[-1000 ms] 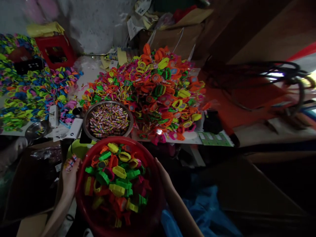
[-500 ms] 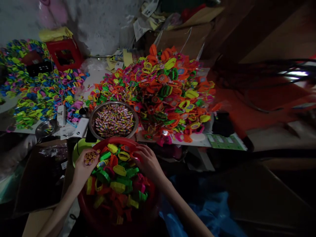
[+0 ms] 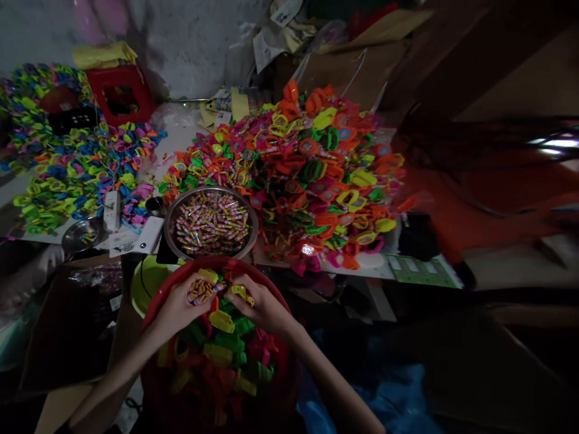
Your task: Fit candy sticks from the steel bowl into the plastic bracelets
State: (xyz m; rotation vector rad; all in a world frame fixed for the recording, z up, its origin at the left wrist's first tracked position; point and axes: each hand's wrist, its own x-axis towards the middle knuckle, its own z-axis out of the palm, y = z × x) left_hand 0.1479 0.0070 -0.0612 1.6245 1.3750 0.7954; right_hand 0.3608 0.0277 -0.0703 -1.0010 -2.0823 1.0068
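Note:
A red tub (image 3: 151,386) holds green, yellow, orange and pink plastic watch-like pieces (image 3: 224,343). Over its far part, my left hand (image 3: 178,307) is closed round a bunch of small wrapped candy sticks (image 3: 201,290). My right hand (image 3: 262,304) pinches a yellow plastic piece (image 3: 243,294) just right of the bunch. The fingertips of both hands are close together. Beyond the tub stands a metal bowl (image 3: 256,226) full of similar wrapped sticks (image 3: 210,223).
Behind the bowl is a large heap of bright plastic pieces (image 3: 316,175). Another heap (image 3: 81,169) lies left, near a red stool (image 3: 120,93). A power strip (image 3: 111,211) and white box (image 3: 149,235) lie left of the bowl. A person's sleeve (image 3: 27,277) shows at far left.
My left hand has moved right with the bunch of sticks. My right hand has come up out of the tub's contents with a yellow piece and moved toward my left hand.

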